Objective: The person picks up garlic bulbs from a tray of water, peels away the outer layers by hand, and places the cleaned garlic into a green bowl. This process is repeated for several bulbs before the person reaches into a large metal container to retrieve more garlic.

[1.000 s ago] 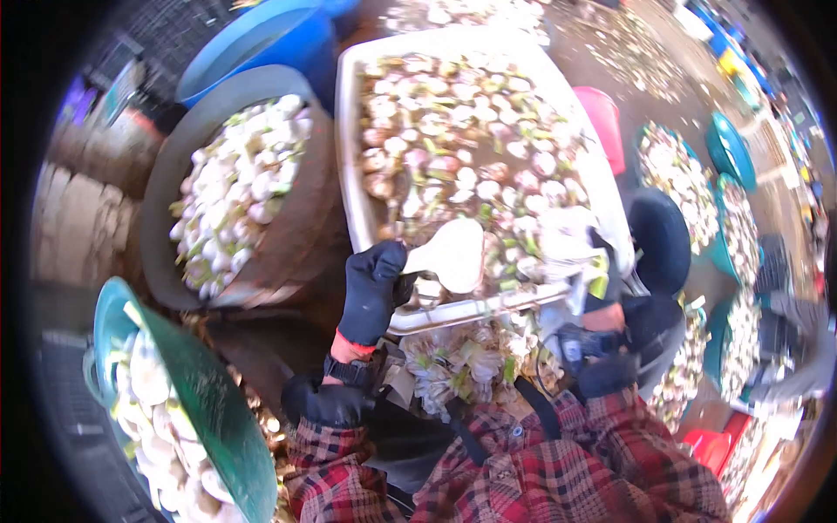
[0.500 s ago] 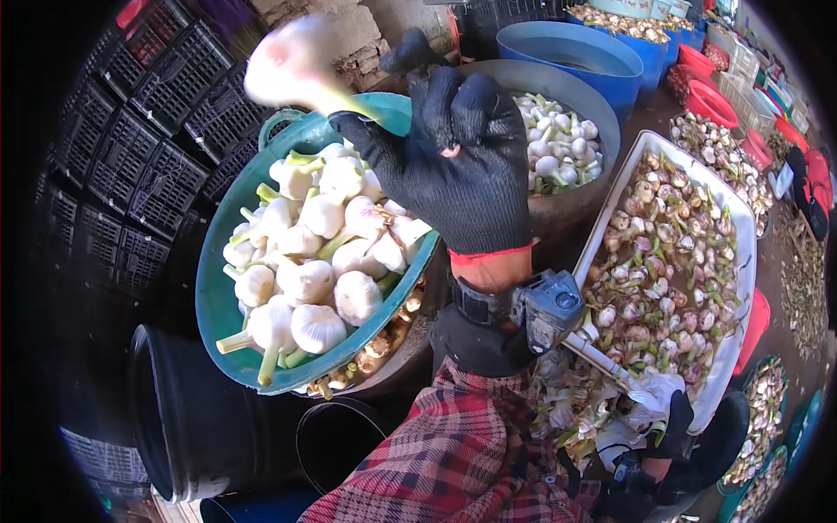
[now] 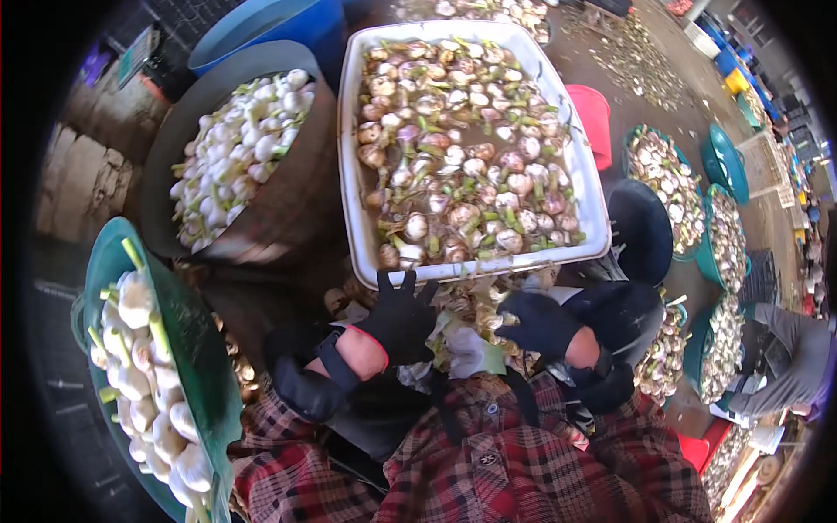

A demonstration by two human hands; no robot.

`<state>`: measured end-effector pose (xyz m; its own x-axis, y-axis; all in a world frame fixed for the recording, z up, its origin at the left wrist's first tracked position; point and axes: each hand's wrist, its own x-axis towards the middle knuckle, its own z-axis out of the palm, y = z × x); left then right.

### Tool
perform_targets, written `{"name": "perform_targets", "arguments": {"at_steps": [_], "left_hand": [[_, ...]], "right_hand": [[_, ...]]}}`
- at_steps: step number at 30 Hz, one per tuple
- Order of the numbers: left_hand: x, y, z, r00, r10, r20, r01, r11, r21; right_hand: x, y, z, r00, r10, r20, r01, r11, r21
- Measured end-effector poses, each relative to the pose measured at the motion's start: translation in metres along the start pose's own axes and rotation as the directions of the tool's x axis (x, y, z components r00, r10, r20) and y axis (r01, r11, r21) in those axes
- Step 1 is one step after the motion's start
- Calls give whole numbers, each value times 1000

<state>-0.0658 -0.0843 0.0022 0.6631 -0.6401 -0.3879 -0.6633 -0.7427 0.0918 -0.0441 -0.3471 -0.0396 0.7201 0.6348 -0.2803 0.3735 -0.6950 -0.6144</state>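
closest in, both gloved hands sit low over the person's lap, above the plaid sleeves (image 3: 523,471). the left hand (image 3: 399,322) has its fingers (image 3: 407,283) spread and pointing away from the body, palm down, pinching nothing; its fingertips reach almost to the near rim of the white tray (image 3: 353,174). the right hand (image 3: 539,321) is loosely curled over the heap of trimmings and bulbs (image 3: 471,336) in the lap, and whether it pinches anything there cannot be told, since the glove covers what lies under it. the heap lies between the two hands, just beside each, and partly under the right one, so the right hand is the nearer to it. beyond the hands, straight ahead of the left fingertips, the tray runs with its long axis away from the person, filled with untrimmed garlic (image 3: 462,166), purple-tinged, with green stalks. the bulbs at its near edge are closest to the left hand. off to the left, well apart from both hands, a green basin (image 3: 196,366) at the lower left edge holds clean white garlic (image 3: 144,383). farther left and ahead, a dark tub (image 3: 301,187) beside the tray's left rim holds more white bulbs (image 3: 231,148), with a blue barrel (image 3: 270,30) behind it.
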Motion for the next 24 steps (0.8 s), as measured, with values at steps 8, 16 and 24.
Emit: {"name": "perform_targets", "arguments": {"at_steps": [8,16,24], "left_hand": [[64,-12,25,962,76,-262,-222,774,-593],[66,-24,26,950,27,-310,-222,758,-613],[73,-29,21,954,27,-297,-205,782,-588]], "right_hand": [[100,70,-65,932,139,-335,-211,959,-189],[195,129,-75,856,278,-435,-471,765,-439],[258,131,-86,966,76,-247,-170,907,-385]]}}
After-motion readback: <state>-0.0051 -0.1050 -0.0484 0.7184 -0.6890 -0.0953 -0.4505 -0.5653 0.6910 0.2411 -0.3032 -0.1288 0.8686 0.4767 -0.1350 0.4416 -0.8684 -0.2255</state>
